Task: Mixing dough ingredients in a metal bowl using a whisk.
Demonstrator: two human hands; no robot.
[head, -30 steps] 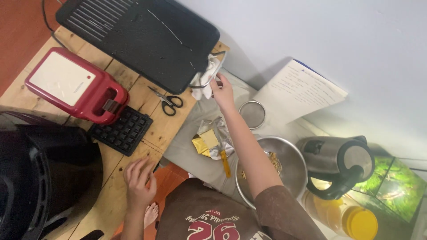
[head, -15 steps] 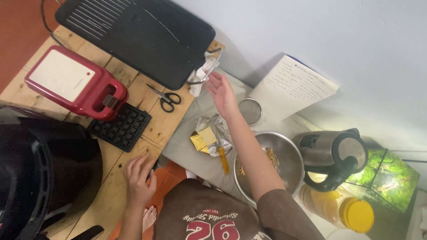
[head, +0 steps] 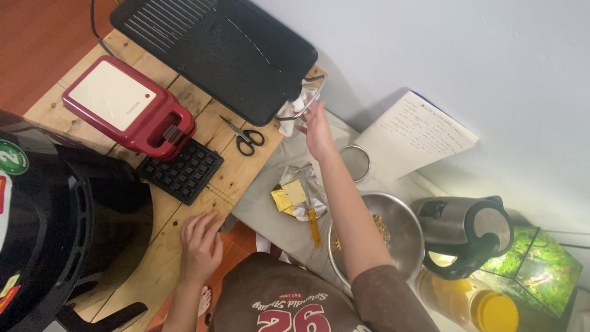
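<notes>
Wooden pallet table (head: 246, 169) w/ grey cloth beside it, pale wall behind. Your right hand (head: 318, 128) reaches out to a clear glass bowl (head: 301, 101) at the edge of the black grill plate (head: 221, 46); bowl's see-through, tilted, w/ crumpled white paper inside. Fingers at its rim, can't tell if gripping. Your left hand (head: 200, 243) rests flat on the table edge, fingers loosely together. Scissors (head: 246, 136) lie nearby.

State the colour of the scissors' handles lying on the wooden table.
Black, seen in the head view: the scissors lie on the wooden table.
</notes>
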